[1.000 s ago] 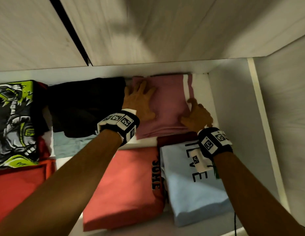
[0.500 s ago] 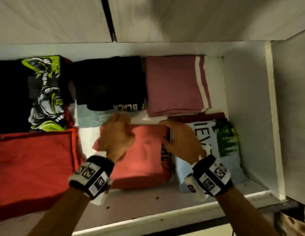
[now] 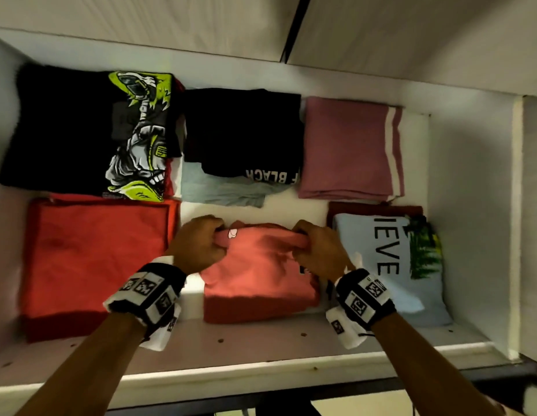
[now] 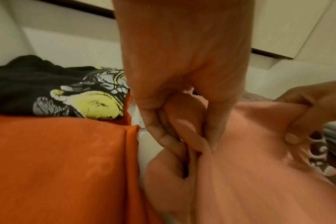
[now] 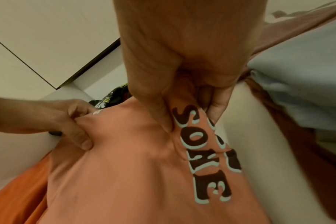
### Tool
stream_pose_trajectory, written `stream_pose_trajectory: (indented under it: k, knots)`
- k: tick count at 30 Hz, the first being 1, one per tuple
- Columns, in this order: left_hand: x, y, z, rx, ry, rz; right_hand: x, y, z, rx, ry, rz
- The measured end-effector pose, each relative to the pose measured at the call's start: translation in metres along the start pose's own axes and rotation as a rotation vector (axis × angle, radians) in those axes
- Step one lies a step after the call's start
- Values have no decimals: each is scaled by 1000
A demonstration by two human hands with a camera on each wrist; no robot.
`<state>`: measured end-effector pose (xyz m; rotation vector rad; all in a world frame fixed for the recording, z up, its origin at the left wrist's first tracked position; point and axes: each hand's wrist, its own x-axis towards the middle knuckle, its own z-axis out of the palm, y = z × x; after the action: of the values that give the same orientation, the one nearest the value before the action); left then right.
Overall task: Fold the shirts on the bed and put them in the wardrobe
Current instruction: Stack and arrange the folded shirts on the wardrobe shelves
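- Head view shows the wardrobe shelf point(image 3: 261, 340), white, carrying folded shirts in two rows; every place below is given from the coral shirt point(image 3: 261, 271) at the middle of the front row.
- Left of the coral shirt, with a strip of bare shelf between, lies the red shirt point(image 3: 96, 256), the widest stack in the front row.
- Behind the red shirt, to the back left of the coral shirt, lies the black shirt with a green and grey graphic point(image 3: 81, 136).
- Straight behind the coral shirt sits the black shirt with white lettering point(image 3: 240, 130), on top of a pale blue-grey garment point(image 3: 219, 190) that sticks out toward the front.
- Behind and to the right of the coral shirt lies the mauve shirt point(image 3: 345, 148) with two white stripes along its right edge.
- Just right of the coral shirt lies the light blue shirt point(image 3: 381, 265) with black letters, resting on a dark red garment point(image 3: 375, 208).
- Coral shirt itself lies folded on the shelf, its far edge bunched and raised between the two hands; brown letters run along its right side.
- Left hand point(image 3: 201, 244) has its fingers and thumb curled round the far left corner of the coral shirt, pinching a wad of cloth.
- Right hand point(image 3: 318, 250) grips the far right corner the same way, thumb and fingers closed on the fabric by the lettering.
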<state>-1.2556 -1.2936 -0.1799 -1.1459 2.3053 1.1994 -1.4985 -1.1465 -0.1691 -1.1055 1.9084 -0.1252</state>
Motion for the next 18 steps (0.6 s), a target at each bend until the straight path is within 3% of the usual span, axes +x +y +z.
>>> stream_pose_trajectory:
  k: [7,9,12,13,16,18]
  knots:
    - [-6,-10,-32,134,13,-151,18,-45,10,28,-3,4]
    - [-10,-4,-30,247,104,-174,17,-52,9,22,16,40]
    - [-17,36,-11,269,314,-40,-5,-31,-13,74,207,143]
    - [-17,59,1,180,291,-10,-17,-18,-24,116,297,172]
    - [-6,141,50,-305,-37,-54,-49,40,-57,134,514,239]
    - [11,189,84,-492,-201,-129,-57,79,-76,37,511,215]
